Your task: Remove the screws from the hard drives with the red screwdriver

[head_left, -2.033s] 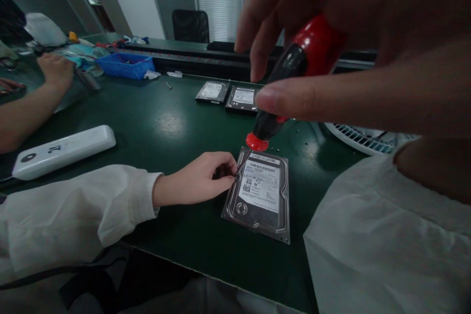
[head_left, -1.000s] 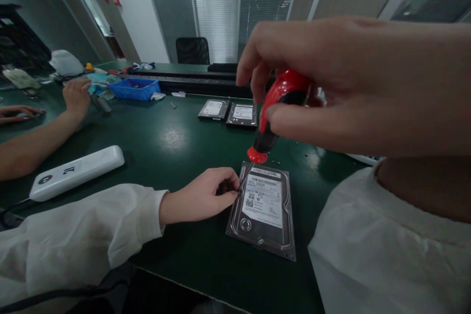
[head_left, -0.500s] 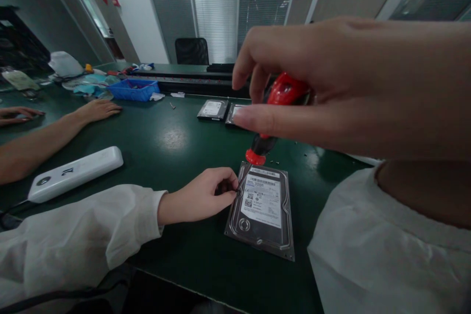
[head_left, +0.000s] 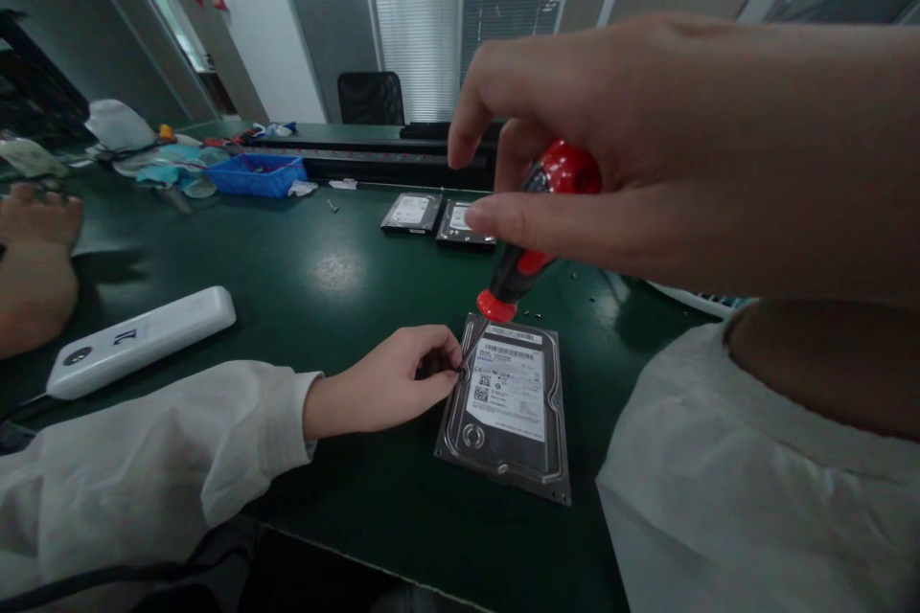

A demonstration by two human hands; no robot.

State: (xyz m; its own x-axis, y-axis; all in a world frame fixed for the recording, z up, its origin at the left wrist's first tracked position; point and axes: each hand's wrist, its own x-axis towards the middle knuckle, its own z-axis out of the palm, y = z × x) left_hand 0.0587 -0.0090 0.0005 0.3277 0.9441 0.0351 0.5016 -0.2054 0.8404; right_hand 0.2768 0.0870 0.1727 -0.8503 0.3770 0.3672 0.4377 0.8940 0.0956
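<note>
A red and black screwdriver (head_left: 522,259) slants down to the left edge of a hard drive (head_left: 503,441), which lies label up on the green table. My right hand (head_left: 596,144) grips its handle from above, thumb on the near side and index finger reaching past it. Down at the blade's tip, my left hand (head_left: 392,380) is closed in a pinch, thumb and forefinger around the end of the shaft and touching the drive's edge. Whatever sits under the tip is hidden by those fingertips.
Two more hard drives (head_left: 412,212) lie farther back. Several small screws (head_left: 532,314) are scattered beyond the drive. A white power bank-like device (head_left: 144,340) with a cable lies left, near another person's hand (head_left: 39,215). A blue tray (head_left: 257,176) stands at the back.
The other person's arm has drawn back to the left, its hand now raised. My right hand has shifted slightly on the screwdriver's handle; my left hand holds its place on the drive.
</note>
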